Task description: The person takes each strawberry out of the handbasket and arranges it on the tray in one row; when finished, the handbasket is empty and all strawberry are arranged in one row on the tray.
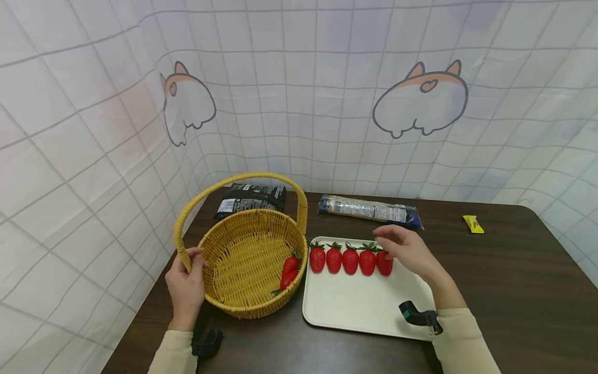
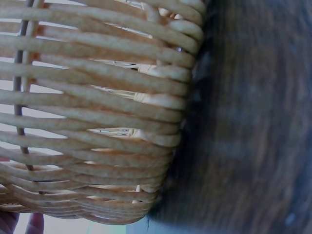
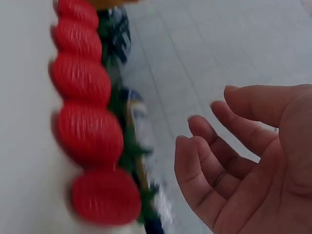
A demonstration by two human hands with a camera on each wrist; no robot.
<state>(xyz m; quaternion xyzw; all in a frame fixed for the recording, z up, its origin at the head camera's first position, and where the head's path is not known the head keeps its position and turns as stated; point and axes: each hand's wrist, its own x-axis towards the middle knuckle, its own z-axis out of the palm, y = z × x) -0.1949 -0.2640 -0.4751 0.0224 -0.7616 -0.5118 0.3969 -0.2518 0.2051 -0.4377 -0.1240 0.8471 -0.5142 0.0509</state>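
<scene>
The hands were apart from each other. The left hand (image 1: 184, 291) was clamped on the yellow wicker basket (image 1: 249, 311), gripping its rim beside the foot of the arched handle (image 1: 252, 175). The right hand (image 1: 406, 252) held nothing; its fingers were loosely bent, thumb and fingertips separated, above the far edge of the pale tray (image 1: 355, 304). The right wrist view showed a gap between these fingers and the nearest strawberry.

Just left of the right hand, five red strawberries (image 1: 351, 259) lay side by side in a row on the tray, leaves pointing away from the person. To the right of the left hand, at least two further strawberries (image 1: 289, 266) lay inside the basket against its right wall; their overlap prevented an exact count.

A black packet (image 1: 254, 196) lay beyond the left hand, behind the basket. A long packet (image 1: 371, 209) lay just beyond the right hand, and a small yellow packet (image 1: 474, 224) well to its right. All rested on the dark tabletop (image 1: 504, 270). Farthest from the hands hung a gridded curtain (image 1: 299, 104).
</scene>
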